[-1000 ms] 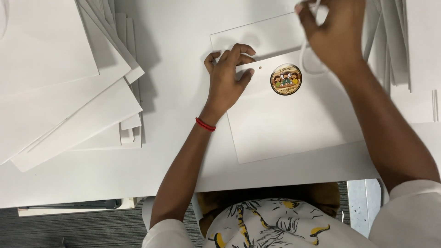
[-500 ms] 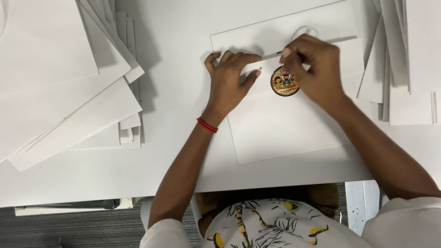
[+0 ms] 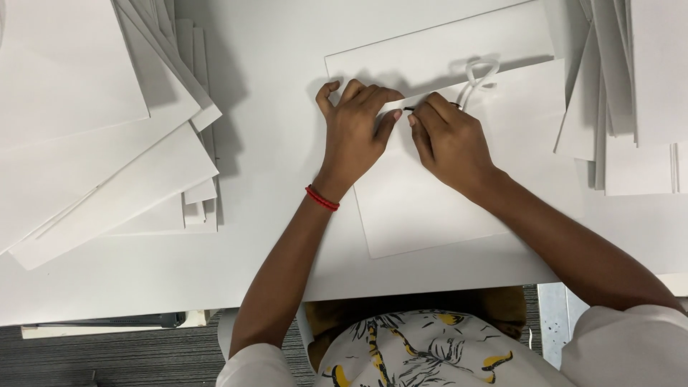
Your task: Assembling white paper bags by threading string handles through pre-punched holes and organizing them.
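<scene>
My left hand (image 3: 356, 125) presses flat on the one white paper bag (image 3: 459, 193) lying mid-table; my right hand (image 3: 446, 137) pinches its top edge beside the white cord handle (image 3: 476, 75). Two stacks of white sheets (image 3: 93, 136) flank it.

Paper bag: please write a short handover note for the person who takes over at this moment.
Left hand: pressed on the bag's top fold.
Right hand: fingertips at the same fold, beside the cord handle; its grip is unclear.
Bag: flat on the table, between white sheet stacks at left and right.
Done: handle is in place.
Left: fold not yet released.
</scene>
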